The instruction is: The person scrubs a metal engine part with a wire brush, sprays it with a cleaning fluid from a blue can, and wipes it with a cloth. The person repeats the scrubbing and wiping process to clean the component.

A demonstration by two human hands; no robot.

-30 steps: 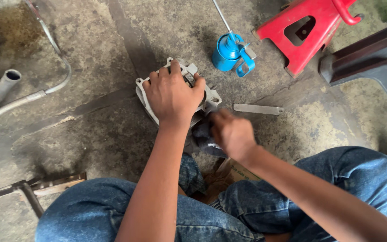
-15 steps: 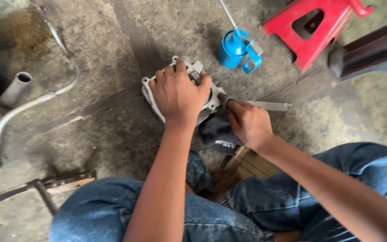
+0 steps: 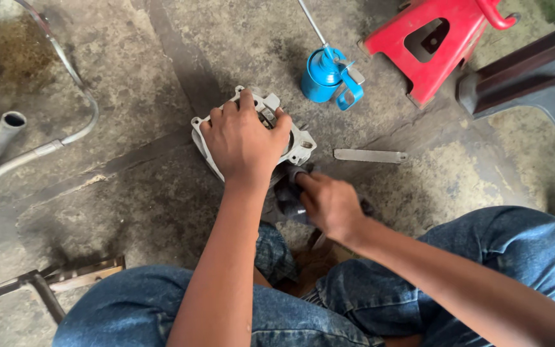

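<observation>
A light grey cast metal engine part [image 3: 302,145] lies on the stained concrete floor in front of my knees. My left hand [image 3: 242,138] is pressed flat on top of it, fingers curled over its far edge. My right hand [image 3: 330,204] is just below and right of the part, closed around a dark rag or pad [image 3: 287,196] that touches the part's near edge. Most of the part's top is hidden under my left hand.
A blue oil can [image 3: 324,76] with a long spout stands beyond the part. A flat metal strip [image 3: 370,155] lies to the right. A red plastic stool [image 3: 435,42] sits upper right, a bent exhaust pipe [image 3: 8,167] at left, a metal bracket [image 3: 46,283] lower left.
My right hand has pulled back from beside the flat strip toward me, down along the part's near edge. My left hand stays on the part.
</observation>
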